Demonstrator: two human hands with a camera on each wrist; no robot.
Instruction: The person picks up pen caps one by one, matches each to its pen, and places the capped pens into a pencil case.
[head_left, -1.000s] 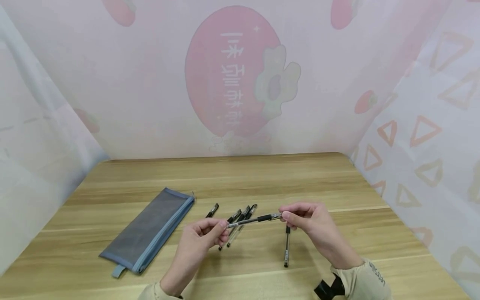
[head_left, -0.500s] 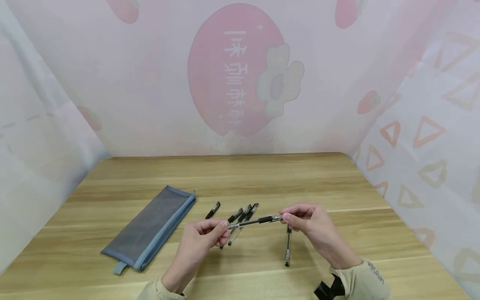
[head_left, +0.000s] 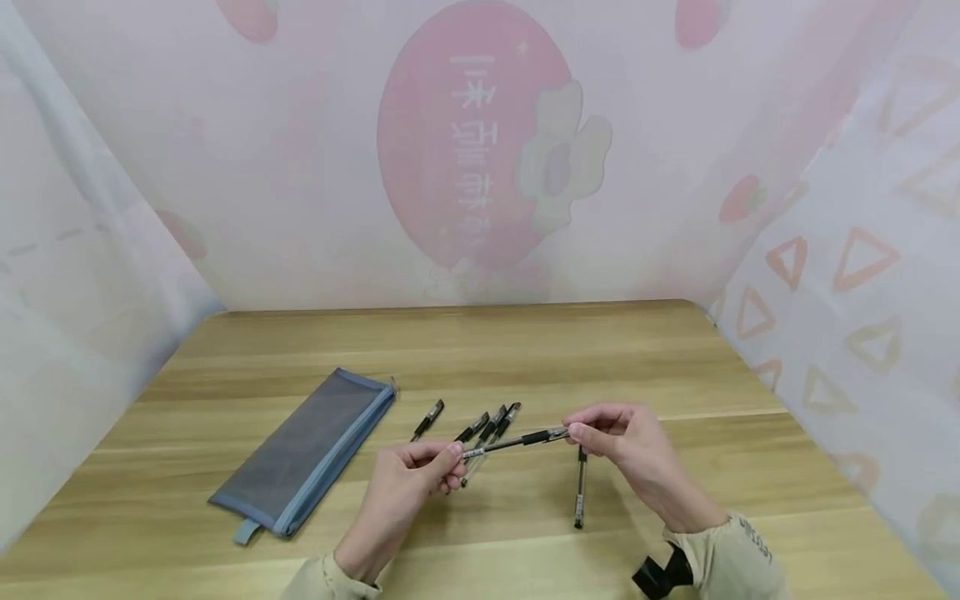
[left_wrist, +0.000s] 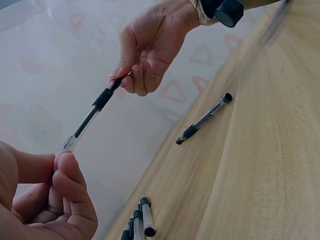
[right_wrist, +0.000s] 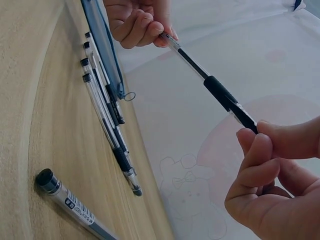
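Holding a black gel pen [head_left: 517,440] level above the wooden table [head_left: 675,367], you are pinching its clear barrel end between the thumb and fingertips of your left hand [head_left: 420,479] and its tip end between the thumb and fingertips of your right hand [head_left: 626,442]. Both hands are gripping only at the extreme ends, so the rubber grip section is hanging free between them. Several more pens [head_left: 487,429] are lying in a loose cluster directly beneath the held one, a single pen [head_left: 580,487] is lying apart under your right hand, and a blue mesh pencil pouch [head_left: 307,454] is resting to the left. Because each pinch is covering so little of the barrel, a pull or twist is likely to slip one end free, dropping the pen onto the cluster and scattering it. Fingers closing over the writing tip are also risking ink smears. No cap is visible on the held pen.
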